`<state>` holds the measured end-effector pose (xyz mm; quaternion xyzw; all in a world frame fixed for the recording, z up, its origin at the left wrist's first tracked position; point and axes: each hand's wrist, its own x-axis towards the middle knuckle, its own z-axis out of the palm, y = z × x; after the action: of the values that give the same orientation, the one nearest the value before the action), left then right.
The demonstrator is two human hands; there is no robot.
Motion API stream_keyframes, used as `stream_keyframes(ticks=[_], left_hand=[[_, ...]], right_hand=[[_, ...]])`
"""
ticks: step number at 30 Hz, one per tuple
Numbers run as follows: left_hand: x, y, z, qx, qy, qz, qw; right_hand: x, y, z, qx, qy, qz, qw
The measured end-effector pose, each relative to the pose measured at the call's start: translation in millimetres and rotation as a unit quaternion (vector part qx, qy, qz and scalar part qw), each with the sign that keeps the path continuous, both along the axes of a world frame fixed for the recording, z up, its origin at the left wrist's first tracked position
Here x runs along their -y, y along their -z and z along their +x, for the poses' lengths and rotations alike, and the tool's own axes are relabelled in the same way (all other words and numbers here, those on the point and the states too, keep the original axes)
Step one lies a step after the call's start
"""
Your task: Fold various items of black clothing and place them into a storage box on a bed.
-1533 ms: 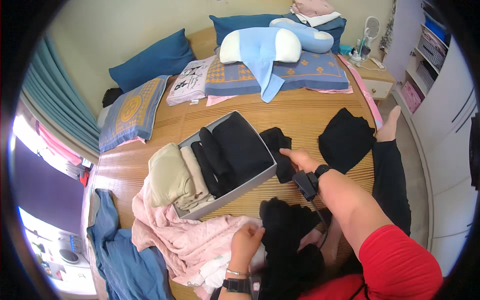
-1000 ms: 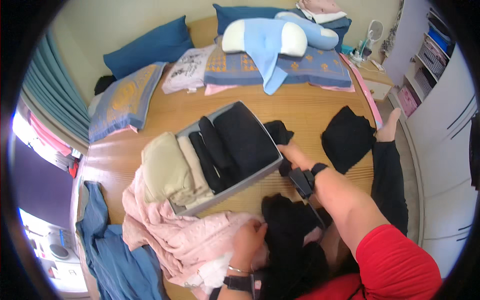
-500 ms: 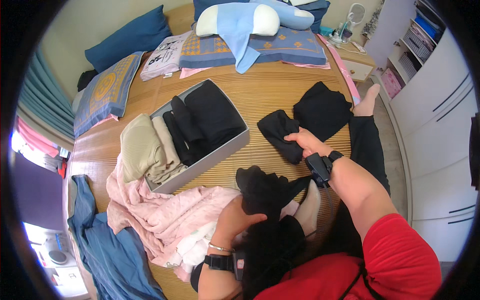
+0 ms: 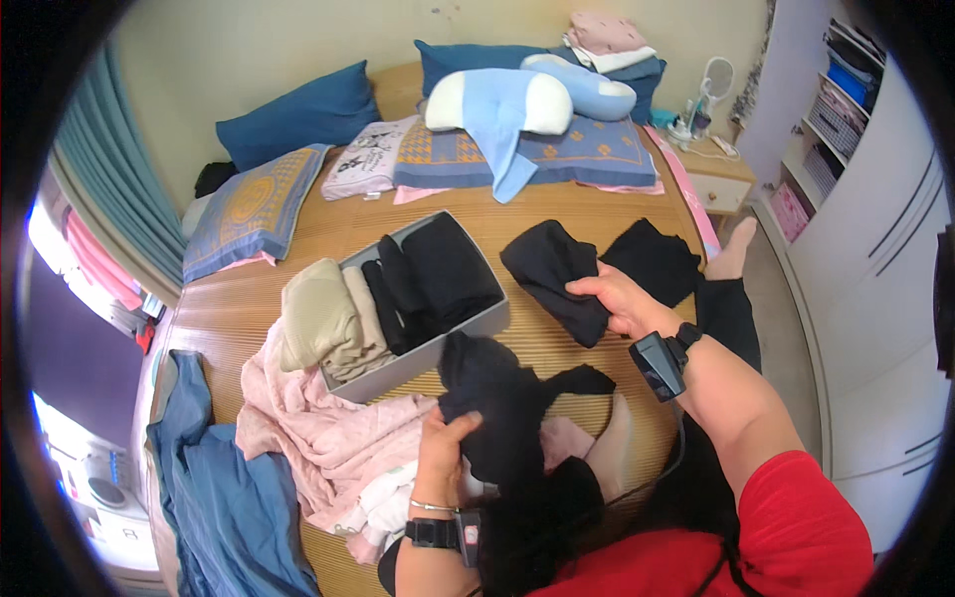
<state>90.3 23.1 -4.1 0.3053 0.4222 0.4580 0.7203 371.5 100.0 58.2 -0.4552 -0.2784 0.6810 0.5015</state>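
My left hand (image 4: 447, 446) grips a crumpled black garment (image 4: 502, 408), thumb on top, holding it up in front of my legs. A loose strip of that garment hangs toward the right. Farther right, my right hand (image 4: 627, 298) pinches a folded black cloth (image 4: 559, 274) by its edge. Just behind that hand a second black garment (image 4: 652, 261) lies flat on the mat. Left of these, a grey box (image 4: 423, 360) holds folded black clothes (image 4: 454, 267) and beige knitwear (image 4: 324, 316), the beige pieces rising above the rim.
A pink fleece garment (image 4: 338, 438) lies in front of the box, with blue clothing (image 4: 229, 497) to its left. My bare feet rest on the bamboo mat (image 4: 328, 234) and at its right edge. Pillows (image 4: 288, 119) line the far end; a nightstand (image 4: 721, 189) stands far right.
The view has tilted upward. My right hand has picked the folded black cloth up off the mat, drawing it away from the garment behind. My left hand has shifted its black garment slightly left.
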Motion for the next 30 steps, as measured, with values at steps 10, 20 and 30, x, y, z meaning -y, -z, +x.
stream_keyframes(ticks=[10,20,30], left_hand=[[0,11,-10,-0.038,0.029,-0.026,0.999],[-21,47,-14,-0.124,0.088,-0.032,0.988],[-17,34,-12,-0.058,0.074,-0.024,0.995]], right_hand=[[-99,-19,-113,-0.043,-0.055,0.139,0.988],[-146,94,-120,0.287,0.058,0.099,0.951],[-106,4,-158,0.702,-0.034,0.412,0.580]])
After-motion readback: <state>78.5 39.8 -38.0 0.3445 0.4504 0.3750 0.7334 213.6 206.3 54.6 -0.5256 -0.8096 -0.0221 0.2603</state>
